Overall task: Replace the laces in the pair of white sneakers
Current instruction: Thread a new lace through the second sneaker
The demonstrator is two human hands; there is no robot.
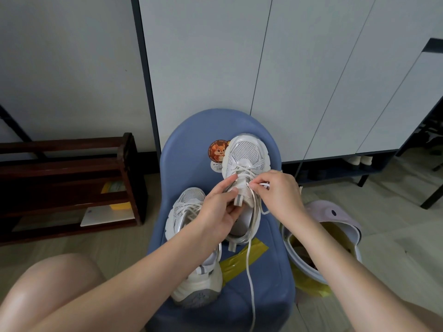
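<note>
Pale cabinet doors (299, 68) behind, wood-look floor (395, 212), dark wooden rack (67, 178) off to the left; work surface is a blue plastic chair (191, 144) with a squirrel sticker (217, 149) on it. Both white sneakers sit on the seat: far sneaker (247, 152) toe-away, near sneaker (191, 236) just beside it, closer to the person. Left hand (220, 207) holds the far sneaker's tongue (239, 195), fingers curled round it, pulling it toward the person. Right hand (278, 192) pinches a lace (251, 271) at the upper eyelets, thumb and fingertips closed on it; the loose end trails down over the seat edge. Far sneaker reads as partly laced: crossings visible low down near the toe, top eyelets apparently open. Can't tell if this lace is going in or coming out. Near sneaker looks fully laced, old or new unclear. Yellow tape or wrapper (242, 257) lies on the seat under the lace. Lilac bin (335, 219) beside the chair on the right. Judgement: roughly mid-task, one shoe in hand, upper rows left.
</note>
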